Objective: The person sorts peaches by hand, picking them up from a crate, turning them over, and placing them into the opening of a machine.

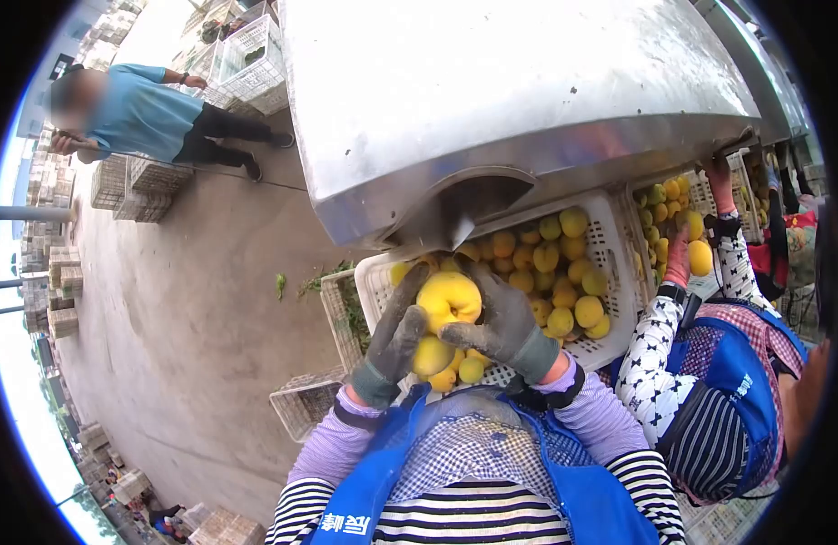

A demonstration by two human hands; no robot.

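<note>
A large yellow peach (449, 301) is held between my two gloved hands, above a white plastic crate (610, 236) full of yellow and greenish peaches. My left hand (396, 341), in a dark grey glove, curls around its left side, close to another yellow peach (432, 356) just below; whether the fingers touch that one is unclear. From the right, my right hand (505, 318), gloved too, has its fingers and thumb on the large peach. Some of the peaches in the crate are hidden under my hands.
A metal machine (528, 91) with a chute opening (473, 195) overhangs the crate's far side. At right, a co-worker (728, 391) handles peaches over another crate. A person in a blue shirt (147, 109) stands at upper left. An empty-looking crate (305, 404) lies at lower left.
</note>
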